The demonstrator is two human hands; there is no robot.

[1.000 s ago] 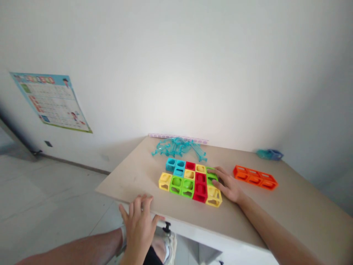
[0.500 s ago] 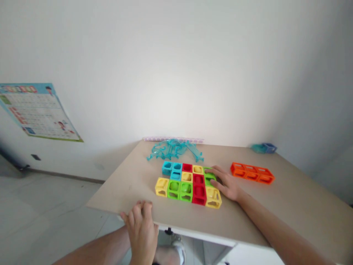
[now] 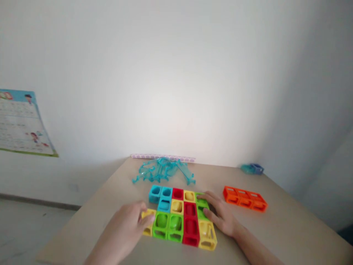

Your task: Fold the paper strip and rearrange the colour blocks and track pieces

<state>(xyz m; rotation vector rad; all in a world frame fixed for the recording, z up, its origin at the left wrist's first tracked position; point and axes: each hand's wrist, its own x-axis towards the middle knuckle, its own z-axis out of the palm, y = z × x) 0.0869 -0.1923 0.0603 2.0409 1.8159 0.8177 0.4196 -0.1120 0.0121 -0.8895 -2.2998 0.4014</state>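
A flat assembly of hollow toy cube blocks (image 3: 190, 224) in red, blue, yellow and green lies on the table in front of me. At its near left corner, my left hand (image 3: 124, 224) has thumb and fingers around a yellow cube block (image 3: 148, 230); part of that block is covered by the hand. My right hand (image 3: 220, 215) rests at the right side, with index finger and thumb on the green blocks (image 3: 202, 203), gripping that edge. Another yellow block (image 3: 207, 235) sits at the near right corner, just below my right thumb.
Translucent teal plastic track pieces (image 3: 165, 170) lie piled behind the blocks. A purple-patterned strip (image 3: 162, 158) runs along the wall. To the right is an orange row of blocks (image 3: 245, 198); a dark blue block (image 3: 257, 169) stands at the far right corner. A poster (image 3: 23, 123) hangs at left.
My left hand has risen from the table's front edge to the yellow block at the left corner. My right hand stays on the green blocks. The view has tilted up and turned right.
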